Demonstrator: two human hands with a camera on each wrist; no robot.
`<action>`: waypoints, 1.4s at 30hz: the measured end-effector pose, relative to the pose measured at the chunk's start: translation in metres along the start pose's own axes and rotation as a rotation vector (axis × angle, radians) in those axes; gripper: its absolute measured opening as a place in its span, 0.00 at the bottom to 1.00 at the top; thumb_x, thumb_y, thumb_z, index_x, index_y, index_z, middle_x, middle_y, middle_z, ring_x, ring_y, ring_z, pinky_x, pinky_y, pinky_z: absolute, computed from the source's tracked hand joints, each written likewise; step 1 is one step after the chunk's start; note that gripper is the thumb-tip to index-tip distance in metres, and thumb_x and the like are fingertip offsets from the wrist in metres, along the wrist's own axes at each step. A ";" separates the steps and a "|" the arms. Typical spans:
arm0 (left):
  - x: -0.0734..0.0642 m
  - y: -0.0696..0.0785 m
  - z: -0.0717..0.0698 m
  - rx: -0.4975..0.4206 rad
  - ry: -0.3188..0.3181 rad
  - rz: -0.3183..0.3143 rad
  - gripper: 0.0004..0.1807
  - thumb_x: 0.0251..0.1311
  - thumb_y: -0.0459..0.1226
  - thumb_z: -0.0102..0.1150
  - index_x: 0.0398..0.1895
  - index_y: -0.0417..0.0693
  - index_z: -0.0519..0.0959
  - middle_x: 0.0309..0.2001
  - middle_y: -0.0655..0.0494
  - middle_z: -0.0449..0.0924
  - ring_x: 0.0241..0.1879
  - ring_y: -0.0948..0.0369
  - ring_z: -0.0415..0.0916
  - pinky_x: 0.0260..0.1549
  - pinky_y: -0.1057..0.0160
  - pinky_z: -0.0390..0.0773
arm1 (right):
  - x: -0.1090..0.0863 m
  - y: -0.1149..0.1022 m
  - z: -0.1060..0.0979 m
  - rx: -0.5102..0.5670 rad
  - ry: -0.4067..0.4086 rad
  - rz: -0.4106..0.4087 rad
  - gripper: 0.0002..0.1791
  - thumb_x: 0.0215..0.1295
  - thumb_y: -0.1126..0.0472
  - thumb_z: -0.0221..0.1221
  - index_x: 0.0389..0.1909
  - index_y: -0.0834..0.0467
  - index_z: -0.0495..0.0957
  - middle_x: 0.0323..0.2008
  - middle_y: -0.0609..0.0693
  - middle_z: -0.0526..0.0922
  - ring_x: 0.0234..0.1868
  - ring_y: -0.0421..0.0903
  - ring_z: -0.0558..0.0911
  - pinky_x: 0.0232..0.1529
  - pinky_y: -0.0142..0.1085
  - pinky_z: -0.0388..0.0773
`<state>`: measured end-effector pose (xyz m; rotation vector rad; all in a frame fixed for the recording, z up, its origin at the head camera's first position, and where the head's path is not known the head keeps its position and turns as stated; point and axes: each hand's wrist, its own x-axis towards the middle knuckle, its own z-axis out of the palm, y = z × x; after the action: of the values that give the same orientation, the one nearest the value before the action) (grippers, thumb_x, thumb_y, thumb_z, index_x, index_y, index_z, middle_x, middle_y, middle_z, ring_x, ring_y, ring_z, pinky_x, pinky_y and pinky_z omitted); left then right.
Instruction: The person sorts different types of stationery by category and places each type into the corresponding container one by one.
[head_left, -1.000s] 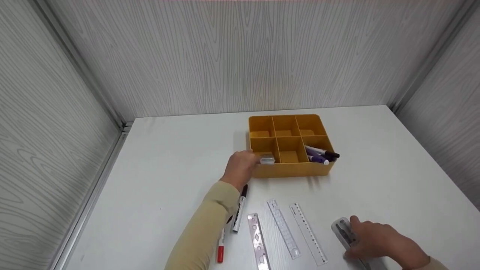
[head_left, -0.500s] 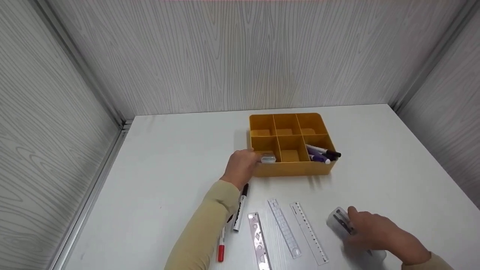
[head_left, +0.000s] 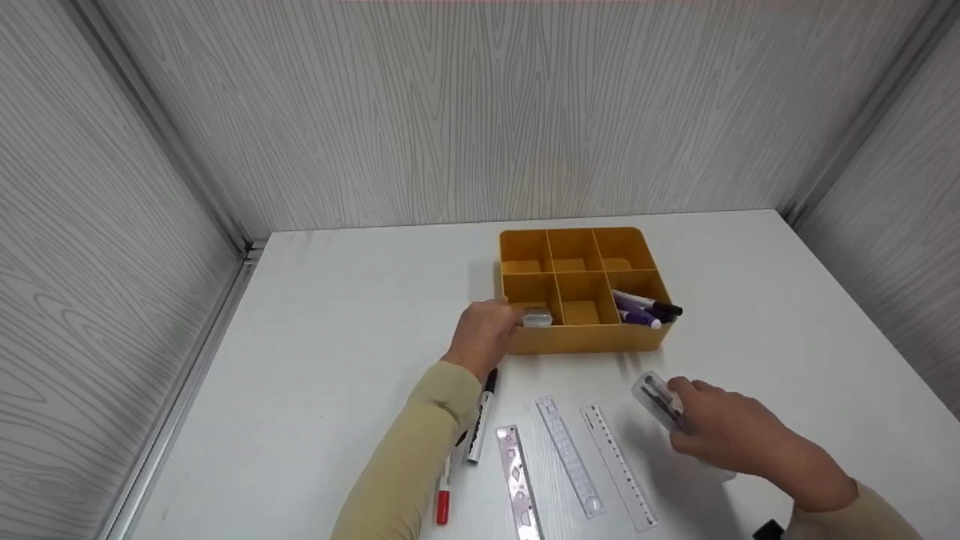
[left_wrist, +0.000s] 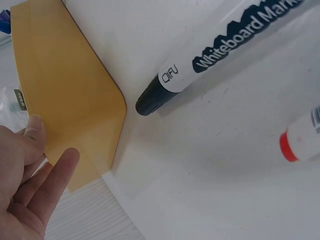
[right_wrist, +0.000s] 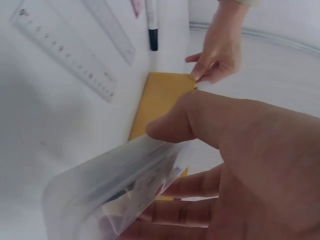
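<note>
My left hand (head_left: 484,337) pinches the front left corner of a yellow divided organizer box (head_left: 585,340), thumb and fingers at its rim. In the compartment beside that hand sits a small clear plastic case (head_left: 536,319). My right hand (head_left: 739,431) holds another clear plastic case (head_left: 656,397), long and rounded at the end, with dark slim tools inside. This case is raised over the table, right of the rulers; in the right wrist view its near end (right_wrist: 70,200) points away from my thumb. Several purple and black markers (head_left: 637,309) lean in the front right compartment.
Three rulers, a pink one (head_left: 517,480), a clear one (head_left: 568,456) and another clear one (head_left: 616,466), lie at the front of the white table (head_left: 322,322). A black-capped whiteboard marker (left_wrist: 195,70) and a red-capped marker (head_left: 443,495) lie by my left forearm. Wood-grain panels (head_left: 480,112) enclose the table.
My right hand has raised the long clear case off the table and brought it forward and a little left, toward the box. My left hand keeps its place at the box corner.
</note>
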<state>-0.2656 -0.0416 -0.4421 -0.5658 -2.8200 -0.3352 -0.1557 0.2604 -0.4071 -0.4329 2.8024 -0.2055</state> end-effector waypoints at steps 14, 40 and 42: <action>0.002 -0.005 0.000 0.021 0.055 0.037 0.05 0.61 0.37 0.67 0.37 0.51 0.89 0.34 0.55 0.88 0.34 0.60 0.85 0.35 0.65 0.84 | 0.025 -0.044 -0.036 0.007 0.329 -0.220 0.25 0.60 0.60 0.60 0.58 0.61 0.68 0.45 0.63 0.82 0.34 0.51 0.83 0.24 0.40 0.80; 0.002 0.004 0.001 0.046 0.033 0.016 0.07 0.62 0.36 0.65 0.40 0.53 0.89 0.35 0.56 0.88 0.36 0.60 0.86 0.39 0.65 0.84 | 0.128 -0.094 -0.041 0.089 0.321 -0.109 0.14 0.70 0.60 0.60 0.51 0.60 0.81 0.43 0.57 0.85 0.40 0.51 0.84 0.46 0.43 0.85; 0.002 0.005 0.001 0.040 0.040 0.025 0.06 0.62 0.37 0.65 0.40 0.53 0.89 0.34 0.56 0.88 0.35 0.60 0.86 0.38 0.65 0.84 | 0.129 -0.094 -0.041 0.101 0.329 -0.115 0.13 0.69 0.60 0.60 0.50 0.62 0.81 0.42 0.58 0.85 0.39 0.51 0.84 0.45 0.43 0.85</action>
<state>-0.2658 -0.0361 -0.4413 -0.5786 -2.7728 -0.2814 -0.2602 0.1351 -0.3859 -0.5838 3.0693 -0.4817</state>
